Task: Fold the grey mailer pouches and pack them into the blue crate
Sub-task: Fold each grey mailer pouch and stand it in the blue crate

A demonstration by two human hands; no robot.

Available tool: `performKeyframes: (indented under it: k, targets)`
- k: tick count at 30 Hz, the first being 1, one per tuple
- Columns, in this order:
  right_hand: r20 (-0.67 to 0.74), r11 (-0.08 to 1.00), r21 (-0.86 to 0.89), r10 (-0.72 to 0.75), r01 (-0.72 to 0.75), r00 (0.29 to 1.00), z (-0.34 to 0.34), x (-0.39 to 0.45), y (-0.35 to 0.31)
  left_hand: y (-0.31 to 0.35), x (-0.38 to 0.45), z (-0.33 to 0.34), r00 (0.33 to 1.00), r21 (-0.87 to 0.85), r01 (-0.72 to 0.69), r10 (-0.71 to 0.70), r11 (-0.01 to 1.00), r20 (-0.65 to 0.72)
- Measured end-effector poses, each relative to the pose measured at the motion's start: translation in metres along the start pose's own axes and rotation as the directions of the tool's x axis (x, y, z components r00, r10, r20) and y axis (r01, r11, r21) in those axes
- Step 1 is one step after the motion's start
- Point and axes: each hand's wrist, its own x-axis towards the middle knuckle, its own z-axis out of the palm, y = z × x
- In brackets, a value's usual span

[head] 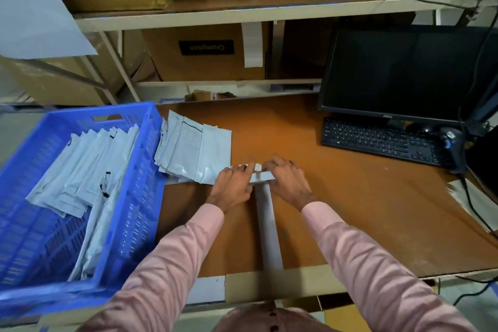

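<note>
The step in hand is the fold itself: both hands work on one pouch [265, 213], a long narrow grey strip that runs from the desk's near edge away from the person to the fingers. The left hand [234, 184] and right hand [287, 179] sit side by side at the strip's far end, fingers curled down over it, where the end seems to be turned across into a short crosswise band. Each hand appears to pinch or press that band flat against the desk [350, 210]; the fingertips hide the crease, so how tight the hold is cannot be told for certain. Neither hand is spread open.

Both forearms come in from the near edge, angled toward each other, wrists low and knuckles up, backs of the hands facing the camera.

Just left of the grip, touching or nearly touching the left hand, lies the stack [194, 148] of unfolded pouches, fanned out flat. Further left of that stands the crate [129, 197], already holding a leaning row of folded pouches.

Next, I judge, the crease needs pressing firm so the slick film does not spring back, then further turns down the strip's length toward the person, before one hand carries the bundle left into the crate.
</note>
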Motion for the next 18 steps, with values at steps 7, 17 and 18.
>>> performKeyframes:
  k: [7,17,18]
  targets:
    - [0.03,0.996,0.091,-0.024,0.021,0.999,0.045,-0.025,0.009,0.009,-0.022,0.054,0.994,-0.212,-0.044,0.021,0.976,-0.108]
    - [-0.056,0.994,0.107,-0.025,0.031,0.998,0.089,-0.021,0.017,0.008,-0.026,0.098,0.979,-0.343,0.081,-0.139,0.936,-0.148]
    - [-0.041,0.995,0.098,-0.028,0.032,0.999,0.092,-0.022,0.017,0.008,-0.025,0.101,0.982,-0.339,0.08,-0.133,0.937,-0.136]
